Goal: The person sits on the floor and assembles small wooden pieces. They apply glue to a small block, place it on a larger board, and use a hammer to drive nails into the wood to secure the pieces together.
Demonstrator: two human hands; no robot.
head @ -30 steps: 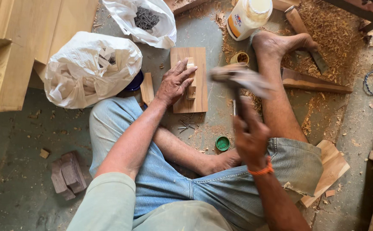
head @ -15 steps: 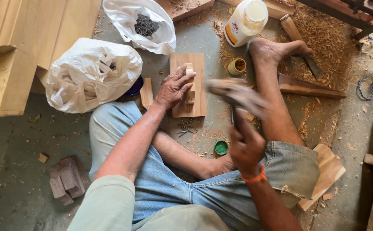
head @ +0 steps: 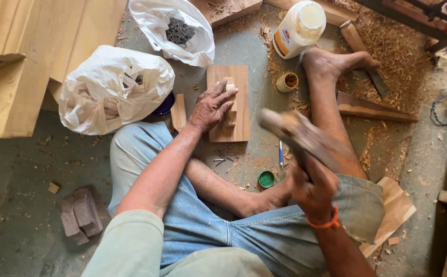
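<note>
Right hand point(head: 313, 187) has swung the hammer point(head: 298, 136) lower, nearer the board point(head: 234, 125).

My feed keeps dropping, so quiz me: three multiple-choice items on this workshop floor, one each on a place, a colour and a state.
1. Where does the left hand rest?
A. on the small block on the wooden board
B. on the glue bottle
C. on the grey bricks

2. What colour is the small cap on the floor by the shin?
A. red
B. green
C. white

3. How is the hammer in the right hand?
A. lying on the floor
B. raised, blurred
C. hanging on a wall

Answers:
1 A, fingers lie over the small block on the wooden board.
2 B, it shows green.
3 B, it is gripped and smeared above the floor.
</note>
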